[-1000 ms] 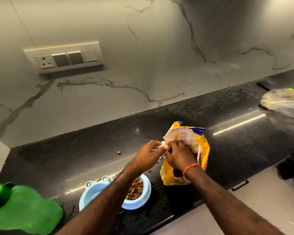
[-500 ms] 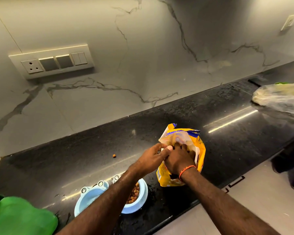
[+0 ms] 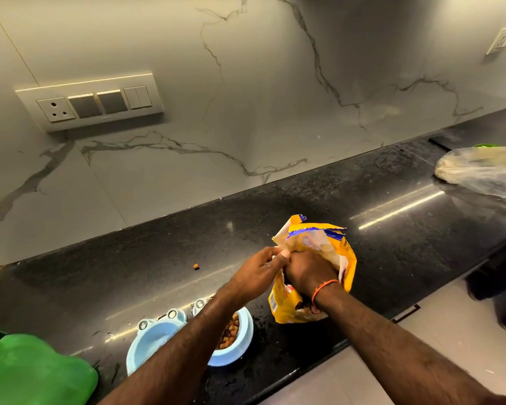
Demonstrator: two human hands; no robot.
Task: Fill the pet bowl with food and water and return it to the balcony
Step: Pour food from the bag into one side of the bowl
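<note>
Two hands: both meet at the torn mouth of one bag, above the front half of the worktop.
Left hand (image 3: 259,273): fingers curled, pinching the bag's near-left top edge; its forearm crosses over the pet bowl.
Right hand (image 3: 308,273): closed around the crumpled upper part of the bag; an orange thread band (image 3: 324,288) circles the wrist.
Yellow plastic pet-food bag with blue trim (image 3: 330,252): upright on the worktop, top torn open and bunched, just right of the bowl.
Light blue double pet bowl with frog-eye knobs (image 3: 155,339): on the worktop near its front edge; right cup holds brown kibble (image 3: 231,331), left cup shows no kibble; whether it holds water cannot be told.
Single brown kibble piece (image 3: 196,266): loose on the worktop, left of the hands.
Black speckled stone worktop (image 3: 392,229): glossy, with droplets around the bowl.
Green plastic object (image 3: 32,372): lower left corner, shape cut off by the frame.
Clear plastic bag (image 3: 479,171): far right, contents blurred.
Cream switch and socket panel (image 3: 94,102): on the marble-veined wall.
</note>
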